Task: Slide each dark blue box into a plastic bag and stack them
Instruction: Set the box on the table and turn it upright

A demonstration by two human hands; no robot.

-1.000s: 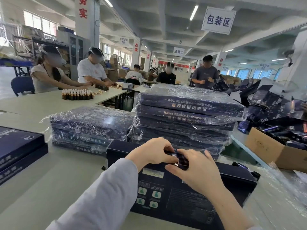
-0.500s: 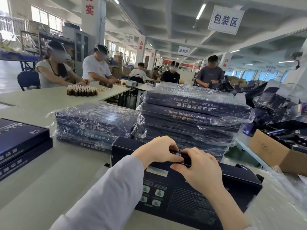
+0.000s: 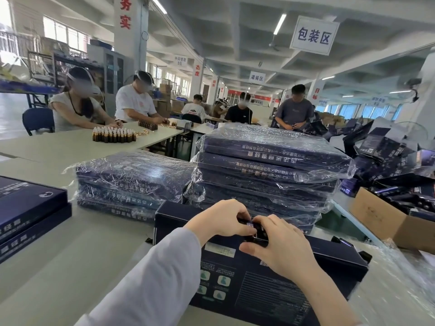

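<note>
Right, fingers first: the left hand (image 3: 219, 220) and right hand (image 3: 280, 245) meet, both pinching a small dark piece (image 3: 254, 228) on top of the flat dark blue cardboard box (image 3: 259, 290), which lies unbagged on the pale table (image 3: 70, 267). Just behind it stand the taller stack of plastic-bagged blue boxes (image 3: 270, 161) and, to its left, the lower bagged stack (image 3: 131, 180). Crinkled clear plastic sheeting (image 3: 400, 278) lies by the box's right end.

A pale grey tabletop (image 3: 70, 255) carries a flat dark blue cardboard box (image 3: 270, 292) nearest. Behind it stand a lower stack of bagged boxes (image 3: 131, 184) and, touching on its right, a taller stack of bagged boxes (image 3: 266, 175). A pair of unbagged dark blue boxes (image 3: 26, 215) lies at the left edge and crinkled clear plastic film (image 3: 400, 290) at the right.
</note>
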